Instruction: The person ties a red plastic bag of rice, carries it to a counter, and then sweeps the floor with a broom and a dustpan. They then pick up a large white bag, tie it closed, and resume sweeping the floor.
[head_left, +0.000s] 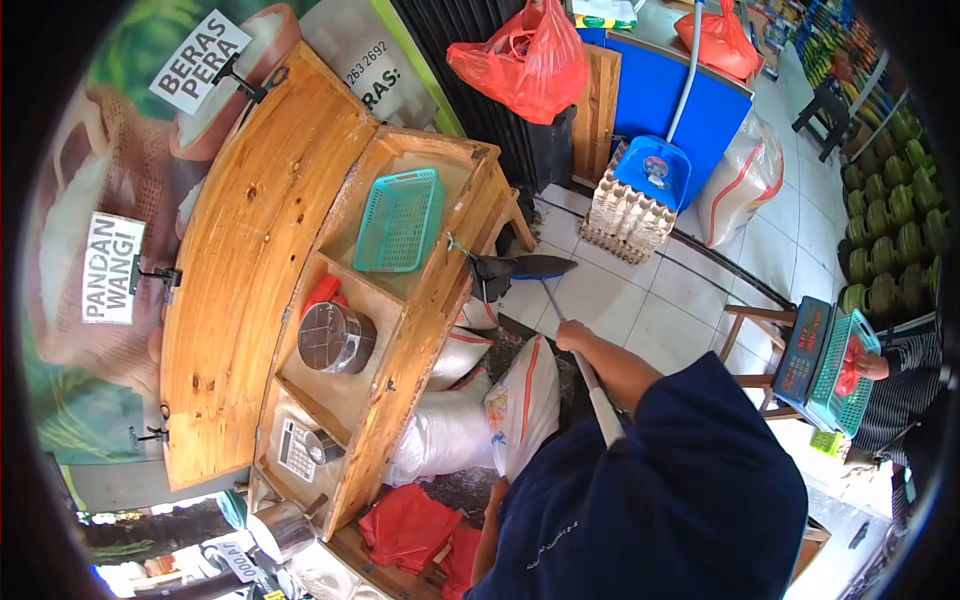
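My right hand (573, 338) is closed around the pole of a broom (545, 268), whose dark head is near the tiled floor (640, 310) by the wooden stall's leg. The pole's grey grip end lies against my dark shirt. Low beside the stall, my left hand (497, 492) is at the lower part of an upright white sack (527, 400); its fingers are too small and partly hidden to read. More white sacks (445, 430) lean under the stall.
The wooden stall (425, 290) holds a green basket (398, 222), a metal canister (337, 338) and a calculator (298, 450). Egg trays (625, 222) stand beside a blue dustpan (655, 165). Another person's hand (873, 366) is over a basket (838, 385) on a scale at right.
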